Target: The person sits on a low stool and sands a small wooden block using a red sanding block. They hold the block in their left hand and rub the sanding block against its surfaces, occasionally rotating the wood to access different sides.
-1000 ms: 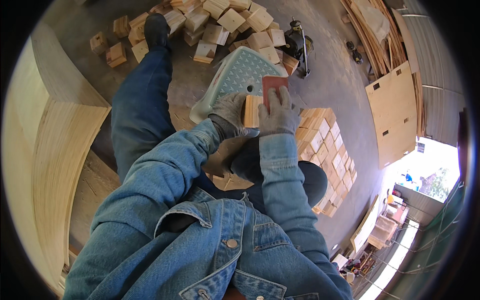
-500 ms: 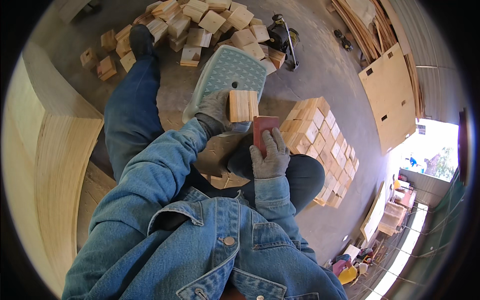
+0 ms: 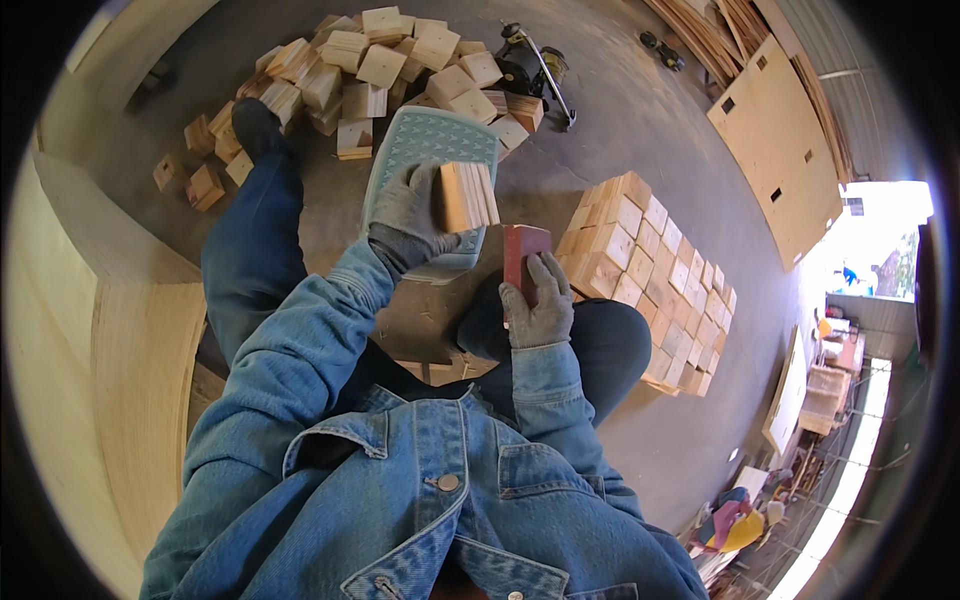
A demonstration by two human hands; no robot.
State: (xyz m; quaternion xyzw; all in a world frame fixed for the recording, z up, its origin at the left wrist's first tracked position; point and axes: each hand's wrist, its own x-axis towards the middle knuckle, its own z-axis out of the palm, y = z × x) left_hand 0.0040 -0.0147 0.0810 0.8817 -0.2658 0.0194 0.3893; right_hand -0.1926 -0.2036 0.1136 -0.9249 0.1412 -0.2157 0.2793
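Note:
In a grey work glove, my left hand (image 3: 405, 215) grips a squared wooden block (image 3: 470, 197) with layered grain, from its left side. The block is held over a pale green plastic step stool (image 3: 437, 130) with a textured top. My right hand (image 3: 541, 308), gloved too, has its fingers round a flat reddish-brown sanding block (image 3: 524, 250). This stands upright just right of and below the wooden block, with a small gap between them. The wooden block hides part of the stool's right edge.
Beyond the stool lies a loose heap of wooden blocks (image 3: 380, 65), with a black and yellow power tool (image 3: 535, 75) beside it. A neat stack of blocks (image 3: 665, 280) stands right of my knee. Large plywood pieces (image 3: 145, 370) rise at the left; a plywood sheet (image 3: 775, 150) leans far right.
The wooden block has turned and tilted in my left hand, and a gap has opened between it and the sanding block. The whole view has shifted slightly.

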